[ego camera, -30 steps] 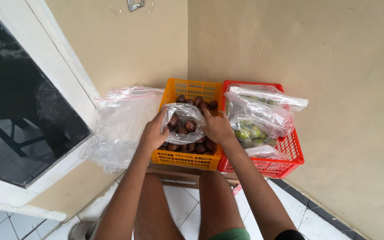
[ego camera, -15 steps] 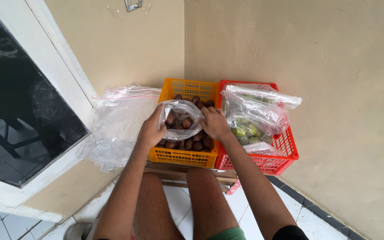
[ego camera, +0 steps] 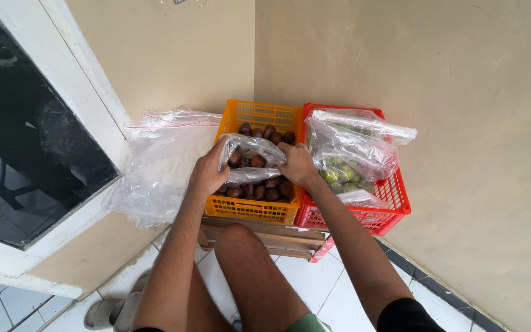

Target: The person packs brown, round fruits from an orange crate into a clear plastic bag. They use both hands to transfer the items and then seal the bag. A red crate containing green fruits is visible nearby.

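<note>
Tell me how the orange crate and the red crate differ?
The orange crate holds dark brown fruit, while the red crate holds green fruit. Both hands, left hand and right hand, hold a clear bag of brown fruit over the orange crate; nobody touches the red crate. The red crate's fruit lies under clear plastic; the orange crate's is mostly uncovered. Both are slotted plastic crates side by side on a wooden stand.

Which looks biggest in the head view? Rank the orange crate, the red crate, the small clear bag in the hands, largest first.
1. and 2. Orange crate and red crate: alike in size, so no ranking between them.
3. Small clear bag, held by the left hand and right hand.
</note>
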